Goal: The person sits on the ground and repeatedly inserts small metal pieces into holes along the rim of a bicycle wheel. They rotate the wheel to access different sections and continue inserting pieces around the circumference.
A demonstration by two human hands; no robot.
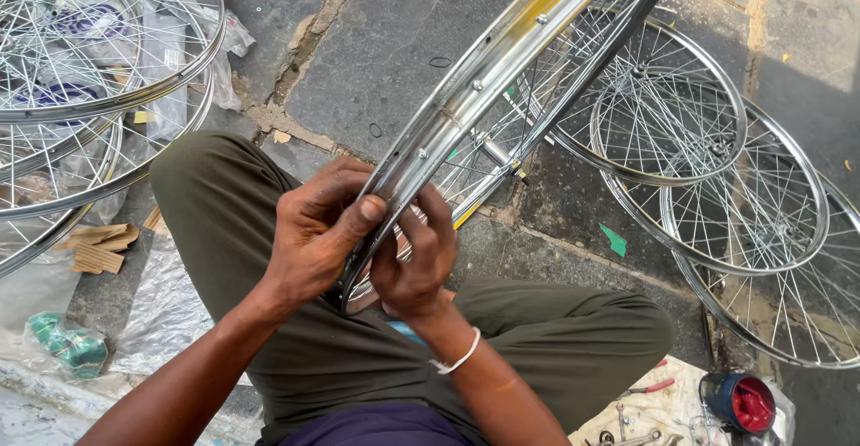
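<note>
A shiny chrome bicycle wheel rim with thin spokes stands tilted across my lap, running from my hands up to the top right. My left hand grips the rim's near edge, thumb pressed on its outer face. My right hand holds the rim from the other side, fingers curled among the spokes near the nipples. A white band circles my right wrist. My legs in olive trousers are crossed under the wheel.
Stacked spoked wheels lie at the top left, more wheels at the right on the stone paving. Wooden bits, clear plastic sheet, a green roll, a red-capped can and small tools lie around me.
</note>
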